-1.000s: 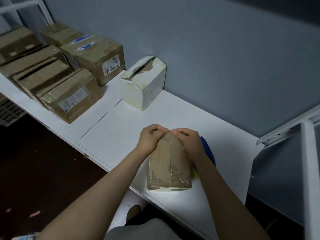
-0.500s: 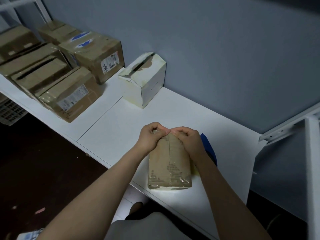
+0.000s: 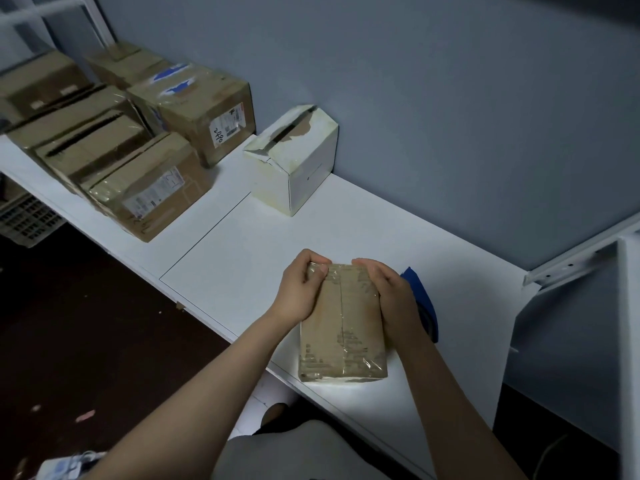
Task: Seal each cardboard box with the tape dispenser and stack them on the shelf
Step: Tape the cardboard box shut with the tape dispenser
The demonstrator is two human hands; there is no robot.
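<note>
Lying flat near the front edge of the desk [image 3: 242, 265], the box [image 3: 341, 327] is brown cardboard with a seam down its top and glossy clear tape over its ends. The person holds it at its far end with both hands. The left hand [image 3: 299, 289] has its grip clamped on the far left corner, fingers curled over the edge and thumb on the top face. The right hand [image 3: 388, 292] has its grip clamped on the far right corner in the same way. Just beside the box, behind the right hand and partly hidden by it, lies a blue object [image 3: 424, 303]; what it is cannot be told. Farther back, against the wall [image 3: 450, 98], stands a white box [image 3: 301, 168] with a torn, half-open top. To its left a cluster of brown boxes [image 3: 152, 192] sits packed close together, some bearing labels. A pale crate [image 3: 24, 220] shows below the desk at far left, and a white metal frame [image 3: 571, 268] rises at right.
</note>
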